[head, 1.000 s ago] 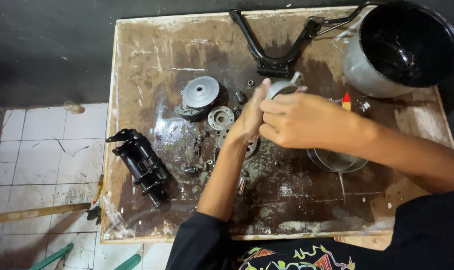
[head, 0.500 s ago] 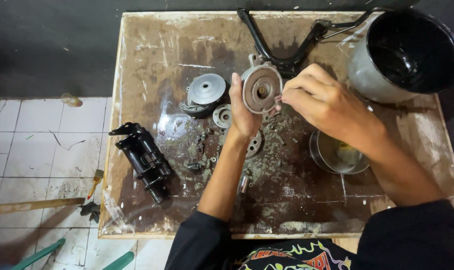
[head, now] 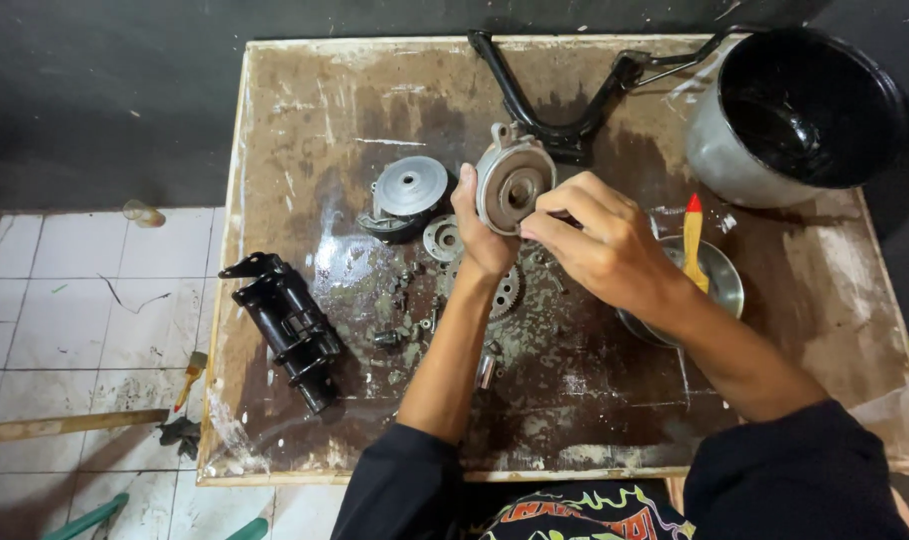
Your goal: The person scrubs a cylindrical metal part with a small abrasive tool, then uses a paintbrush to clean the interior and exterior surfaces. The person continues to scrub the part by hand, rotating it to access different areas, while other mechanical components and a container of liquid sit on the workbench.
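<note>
**While both hands grip a round housing above the bench**

Largest first — the stained wooden tabletop (head: 304,120), then the round grey metal housing (head: 514,186) held above it. Left hand (head: 482,232) clasps its edge; right hand (head: 599,245) pinches its rim — fingers closed.

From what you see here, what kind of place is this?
Probably a small mechanic's workshop: a stained, greasy wooden board strewn with metal gears and bolts, a black engine casting, and a round grey metal cover held in both hands.

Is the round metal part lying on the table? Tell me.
No. The left hand and right hand hold the round part up above the table.
</note>
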